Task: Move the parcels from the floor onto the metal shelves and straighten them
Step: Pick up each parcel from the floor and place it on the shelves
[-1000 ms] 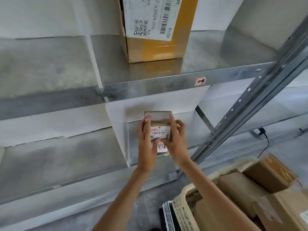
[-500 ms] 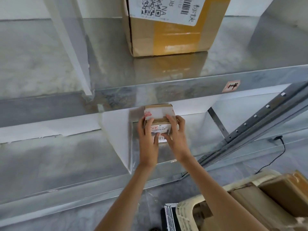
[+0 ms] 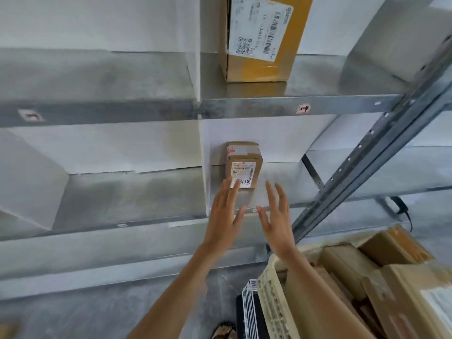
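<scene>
A small brown parcel with a white label stands upright on the lower metal shelf, close to a white divider on its left. My left hand is spread flat just in front of it, fingertips overlapping its lower left corner. My right hand hovers with straight fingers to the parcel's lower right, apart from it. Neither hand holds anything. On the upper shelf stands a larger parcel with yellow tape and a white label.
A beige basket full of several brown parcels sits on the floor at the lower right. A slanted grey shelf upright runs along the right. A black cable lies behind it.
Both hands gripped the small parcel and set it on the lower shelf. They have now let go and drawn back toward me with fingers spread.
</scene>
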Demonstrator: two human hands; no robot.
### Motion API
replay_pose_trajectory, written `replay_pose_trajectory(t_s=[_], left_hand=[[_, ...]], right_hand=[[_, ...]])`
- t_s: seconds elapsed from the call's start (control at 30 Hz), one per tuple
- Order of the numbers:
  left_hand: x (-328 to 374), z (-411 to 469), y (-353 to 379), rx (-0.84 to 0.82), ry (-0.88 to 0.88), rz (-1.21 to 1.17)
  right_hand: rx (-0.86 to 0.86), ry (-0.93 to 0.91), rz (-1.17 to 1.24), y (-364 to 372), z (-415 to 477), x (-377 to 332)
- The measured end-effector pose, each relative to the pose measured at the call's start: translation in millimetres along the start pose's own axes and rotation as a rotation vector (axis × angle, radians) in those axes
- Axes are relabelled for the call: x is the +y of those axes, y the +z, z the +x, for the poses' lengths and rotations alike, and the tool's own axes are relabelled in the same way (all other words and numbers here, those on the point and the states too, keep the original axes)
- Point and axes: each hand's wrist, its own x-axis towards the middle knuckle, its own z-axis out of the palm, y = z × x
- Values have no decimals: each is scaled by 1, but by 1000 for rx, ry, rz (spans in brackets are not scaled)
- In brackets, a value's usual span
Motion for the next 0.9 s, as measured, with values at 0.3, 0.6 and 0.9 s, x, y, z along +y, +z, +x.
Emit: replay_pose_trajectory(t_s=[0.3, 0.6, 0.9], left_hand=[[-1, -192, -139, 161, -198, 356], [-28, -399, -327, 343, -698, 670], [-44, -613, -474, 590, -1017, 765]], right_hand=[[-242, -228, 46, 41, -127, -101], [-518, -615, 53, 138, -204, -282], [-707, -940, 99, 269, -311, -471]])
